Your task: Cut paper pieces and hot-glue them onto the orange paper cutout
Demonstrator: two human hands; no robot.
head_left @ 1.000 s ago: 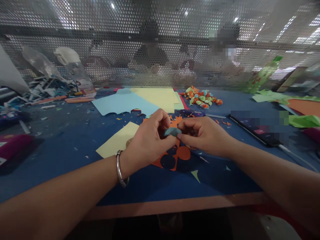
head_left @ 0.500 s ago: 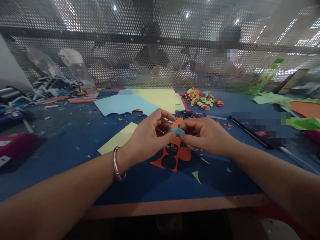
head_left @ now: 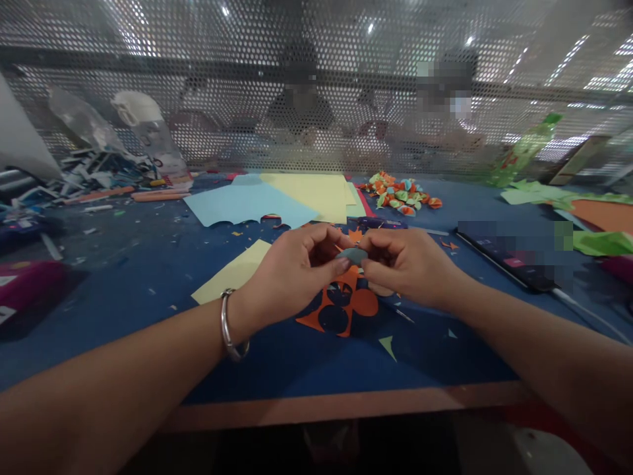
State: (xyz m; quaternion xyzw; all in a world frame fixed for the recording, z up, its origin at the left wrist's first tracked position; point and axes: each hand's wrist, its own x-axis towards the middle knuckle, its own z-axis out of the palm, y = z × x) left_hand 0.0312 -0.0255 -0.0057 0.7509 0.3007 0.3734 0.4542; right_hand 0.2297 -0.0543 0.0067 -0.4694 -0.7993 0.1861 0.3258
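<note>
Over the blue tabletop [head_left: 277, 369] before a perforated screen [head_left: 222, 86], left hand [head_left: 294, 272] and right hand [head_left: 418, 269] pinch a blue-grey paper piece [head_left: 354, 254].

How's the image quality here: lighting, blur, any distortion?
All in the head view: dim light at the table, bright spots through the perforated screen, people behind it hazy; pixelated patches over the phone; the blue paper piece between left hand and right hand looks soft; edges seem wide-angle stretched.

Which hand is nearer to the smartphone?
Right. The right hand is left of the smartphone, with a gap between; the left hand is farther left, across the blue paper piece from the right.
</note>
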